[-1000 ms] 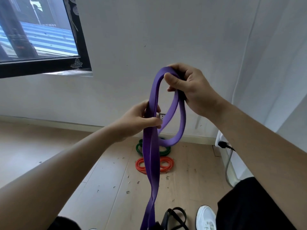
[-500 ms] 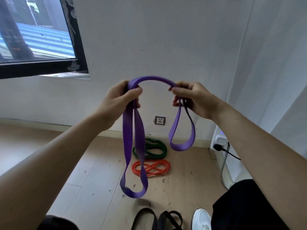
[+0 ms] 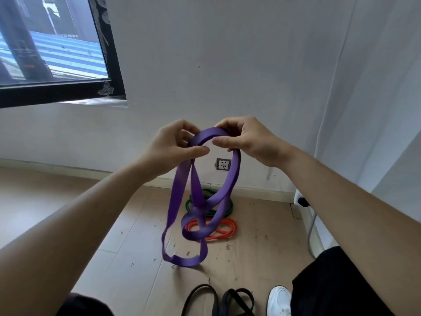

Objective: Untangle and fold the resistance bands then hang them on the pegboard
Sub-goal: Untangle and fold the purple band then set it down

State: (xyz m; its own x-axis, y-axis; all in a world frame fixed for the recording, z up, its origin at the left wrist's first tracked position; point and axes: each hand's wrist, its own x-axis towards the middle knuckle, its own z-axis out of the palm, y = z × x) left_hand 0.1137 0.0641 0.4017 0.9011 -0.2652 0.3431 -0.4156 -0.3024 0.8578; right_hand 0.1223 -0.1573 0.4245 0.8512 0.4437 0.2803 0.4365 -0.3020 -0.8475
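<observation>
Head view: left hand [image 3: 173, 144], right hand [image 3: 250, 142], each grip tight on purple band [image 3: 176, 195] top, loops below.

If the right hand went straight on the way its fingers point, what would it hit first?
Probably the left hand: the right hand points at it along the purple resistance band both pinch, thumbs nearly touching.

Left hand [image 3: 173, 145] and right hand [image 3: 254, 142], raised close, pinch purple band [image 3: 232, 179].
</observation>
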